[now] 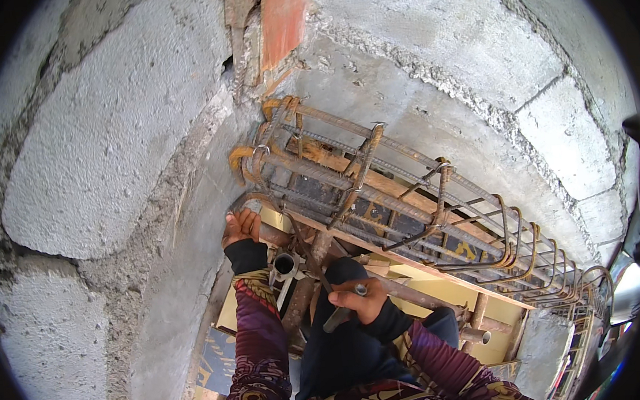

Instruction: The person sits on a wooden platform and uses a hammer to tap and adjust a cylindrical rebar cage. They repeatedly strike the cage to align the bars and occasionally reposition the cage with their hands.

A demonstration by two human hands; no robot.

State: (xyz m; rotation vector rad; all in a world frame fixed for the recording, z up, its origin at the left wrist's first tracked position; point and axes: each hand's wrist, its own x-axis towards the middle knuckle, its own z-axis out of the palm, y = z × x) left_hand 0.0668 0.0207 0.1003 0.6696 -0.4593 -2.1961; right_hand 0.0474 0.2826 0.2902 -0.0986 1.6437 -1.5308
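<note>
Patterned maroon sleeves (pixel 259 350) nearest the lens, up from the lower edge. Biggest thing past them: grey block wall (pixel 118 139), two faces meeting at a corner ahead. Next, rebar cage (pixel 311 169), rusty, running from that corner away to the right. Dark trousers (pixel 351 352) below it, between the forearms.

Right hand (pixel 366 302): fingers closed round a metal tool (pixel 337 319), above the trousers, right of the left wrist. Left hand (pixel 242 227): fingers bent, beside the wall and just below a curved rusty bar (pixel 265 197); can't tell if they grip anything.

Doing it well, my read: steady the curved bar with the left, fingertips out of the pinch between steel and wall. Firm right grip, tool lined up before any force goes in, elbow free of the open tube (pixel 284 264) by the left wrist.

Tool axis: diagonal, roughly square to the cage run. Plain grey part points lower left, toward the wearer; a round end shows upper right above the knuckles. Middle hidden by the fingers, so exact type unclear.
</note>
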